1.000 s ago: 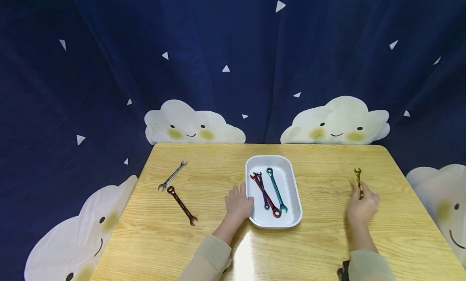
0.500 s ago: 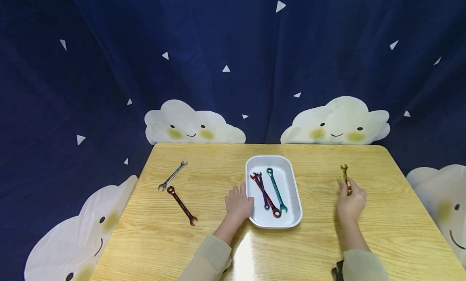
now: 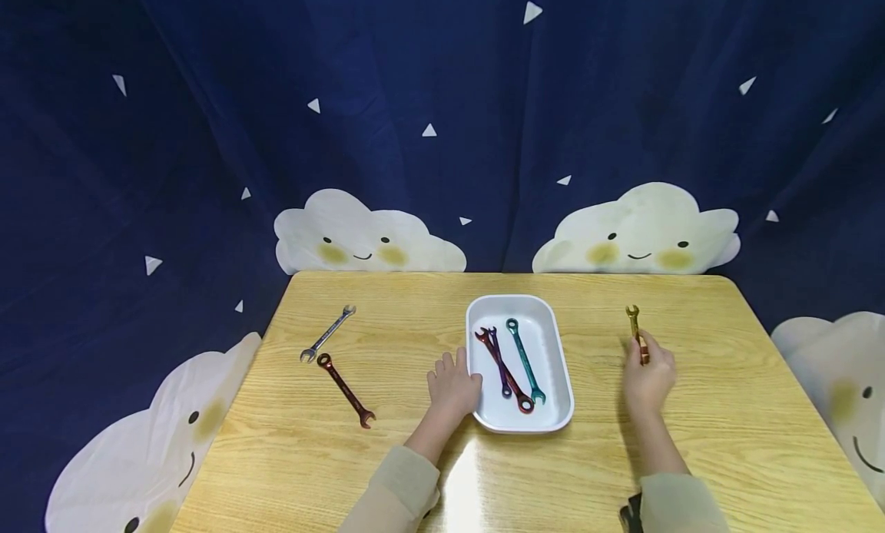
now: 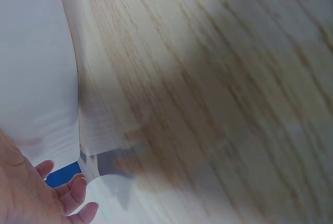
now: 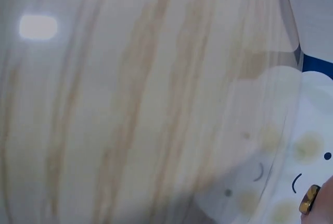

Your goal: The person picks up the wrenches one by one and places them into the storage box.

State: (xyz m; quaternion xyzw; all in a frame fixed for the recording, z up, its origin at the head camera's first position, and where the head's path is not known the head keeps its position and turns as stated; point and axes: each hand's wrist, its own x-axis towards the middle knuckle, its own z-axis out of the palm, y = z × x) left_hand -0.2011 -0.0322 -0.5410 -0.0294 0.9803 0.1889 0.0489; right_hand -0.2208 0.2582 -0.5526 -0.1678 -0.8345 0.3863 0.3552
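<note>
Right hand (image 3: 646,379) pinches gold wrench (image 3: 634,326), lifted right of tray (image 3: 484,418). Left hand (image 3: 452,383) rests relaxed against tray's left rim. Three wrenches inside; silver wrench (image 3: 328,332) and red wrench (image 3: 346,390) further left.

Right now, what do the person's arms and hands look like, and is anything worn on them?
Both hands are bare: the left hand and right hand wear no gloves, and no rings show. Each forearm ends in a loose, plain beige long sleeve, the left sleeve and the right sleeve. A small black item sits at the right cuff; what it is cannot be told.
</note>
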